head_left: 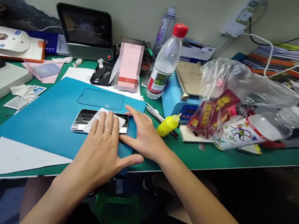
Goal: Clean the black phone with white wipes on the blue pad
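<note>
L hand (102, 143) lies flat, fingers spread, pressing a wipe (104, 118) onto the phone (86, 120), mid blue mat (58, 119). R hand (143, 134) at phone's 3 o'clock end, fingers together & flat, steadying it w/o pinching. Yellow bottle (168, 125) at R hand's 2 o'clock.

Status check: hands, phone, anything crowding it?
Left hand flat on white wipe over phone. Right hand steadies phone's end. Yellow bottle nearby, apart.
</note>
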Available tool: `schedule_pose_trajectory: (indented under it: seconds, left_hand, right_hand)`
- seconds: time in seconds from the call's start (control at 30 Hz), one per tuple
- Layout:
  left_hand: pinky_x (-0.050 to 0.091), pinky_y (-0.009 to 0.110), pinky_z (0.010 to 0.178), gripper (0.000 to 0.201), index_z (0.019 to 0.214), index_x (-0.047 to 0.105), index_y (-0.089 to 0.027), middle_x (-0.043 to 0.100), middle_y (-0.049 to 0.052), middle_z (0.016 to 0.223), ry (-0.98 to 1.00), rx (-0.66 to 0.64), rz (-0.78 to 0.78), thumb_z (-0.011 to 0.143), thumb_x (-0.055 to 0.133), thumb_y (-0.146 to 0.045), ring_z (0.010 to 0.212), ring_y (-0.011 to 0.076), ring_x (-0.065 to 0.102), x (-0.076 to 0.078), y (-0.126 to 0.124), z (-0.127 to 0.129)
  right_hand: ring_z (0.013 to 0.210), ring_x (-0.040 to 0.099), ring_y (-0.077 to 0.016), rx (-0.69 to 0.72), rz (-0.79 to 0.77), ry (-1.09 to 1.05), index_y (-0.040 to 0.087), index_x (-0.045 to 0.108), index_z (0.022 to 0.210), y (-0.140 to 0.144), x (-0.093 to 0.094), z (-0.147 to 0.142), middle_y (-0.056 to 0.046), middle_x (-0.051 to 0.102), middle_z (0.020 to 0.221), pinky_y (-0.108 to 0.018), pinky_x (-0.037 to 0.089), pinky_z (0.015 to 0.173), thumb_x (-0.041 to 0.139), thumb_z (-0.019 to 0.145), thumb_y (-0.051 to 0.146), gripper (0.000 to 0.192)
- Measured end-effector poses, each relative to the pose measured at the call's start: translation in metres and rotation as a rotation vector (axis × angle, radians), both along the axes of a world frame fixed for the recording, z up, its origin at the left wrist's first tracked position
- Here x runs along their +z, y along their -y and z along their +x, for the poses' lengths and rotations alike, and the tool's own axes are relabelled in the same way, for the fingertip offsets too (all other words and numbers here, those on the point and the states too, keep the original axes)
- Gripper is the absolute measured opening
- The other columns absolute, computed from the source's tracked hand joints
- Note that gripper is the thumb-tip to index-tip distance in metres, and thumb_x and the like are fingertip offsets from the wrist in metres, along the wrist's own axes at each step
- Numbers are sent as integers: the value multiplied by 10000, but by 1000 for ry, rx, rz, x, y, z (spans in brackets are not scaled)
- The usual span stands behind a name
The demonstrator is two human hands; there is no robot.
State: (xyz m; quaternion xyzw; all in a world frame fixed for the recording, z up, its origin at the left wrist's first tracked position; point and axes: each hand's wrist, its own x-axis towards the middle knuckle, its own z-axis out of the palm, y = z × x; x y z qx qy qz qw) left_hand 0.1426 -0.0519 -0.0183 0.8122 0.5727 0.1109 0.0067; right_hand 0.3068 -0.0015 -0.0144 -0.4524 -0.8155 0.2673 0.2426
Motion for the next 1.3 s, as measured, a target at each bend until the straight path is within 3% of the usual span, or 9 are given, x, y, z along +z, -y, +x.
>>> schedule_pose_trajectory:
  seconds: [0.1,0.2,0.37,0.47,0.6,0.73,1.0,1.13,1.3]
  left_hand:
    - [301,623,1263,1209,1587,348,63,338,325,1646,25,-108,-23,899,187,-917,1582,454,254,0,-7,13]
    - [326,581,1267,1064,1615,321,14,357,277,1659,36,-188,-38,979,159,-824,1585,395,291,-1,-13,8]
    - [313,584,1267,961,1583,403,-13,358,240,1673,-5,-107,30,1031,70,-726,1598,382,265,-11,-7,-39]
    - [330,603,1246,983,1575,388,23,368,284,1653,-41,-41,42,1028,68,-727,1588,413,276,-16,-3,-73]
    - [301,644,1243,896,1562,413,-9,370,288,1650,-24,21,9,1048,129,-685,1579,426,292,-16,-4,-92]
    - [279,604,1279,725,1587,399,-84,333,212,1692,103,12,-25,1084,225,-577,1604,362,260,-11,-3,-85]
    - [308,618,1269,716,1606,368,-60,312,200,1697,93,-92,-28,1098,250,-551,1611,356,227,-9,16,-54]
    - [339,548,1280,666,1598,412,-111,348,158,1689,151,-255,-96,1094,324,-538,1597,310,285,0,15,-36]
    - [338,488,1294,600,1578,464,-158,414,117,1665,174,-418,-119,1098,360,-503,1585,274,327,15,-1,-39]
  right_hand:
    - [1420,518,-290,20,33,-10,231,397,1555,-1,-6,3,-140,588,1513,-550,274,1242,692,846,285,770]
    - [1454,482,-297,49,26,5,219,378,1570,0,-8,4,-159,551,1545,-558,262,1252,691,877,373,776]
    - [1566,317,-328,43,-5,58,178,322,1612,5,-2,4,-191,432,1640,-576,237,1270,697,918,431,829]
    - [1490,418,-323,45,16,38,214,396,1563,6,2,4,-166,536,1546,-592,258,1254,741,894,402,776]
    - [1387,515,-327,71,70,23,253,516,1421,8,6,4,-125,628,1411,-646,147,1272,816,818,426,695]
    - [1323,562,-319,76,84,-23,255,531,1365,9,6,5,-115,645,1348,-622,210,1259,827,801,422,659]
    - [1290,564,-315,105,59,-47,210,545,1311,7,6,8,-131,642,1317,-587,337,1199,813,808,339,585]
    - [1227,575,-289,101,57,-80,220,554,1253,9,6,8,-110,647,1281,-496,468,1096,762,803,265,497]
    - [1209,586,-271,77,70,-94,200,550,1226,13,7,5,-114,654,1242,-445,503,1063,741,808,272,465]
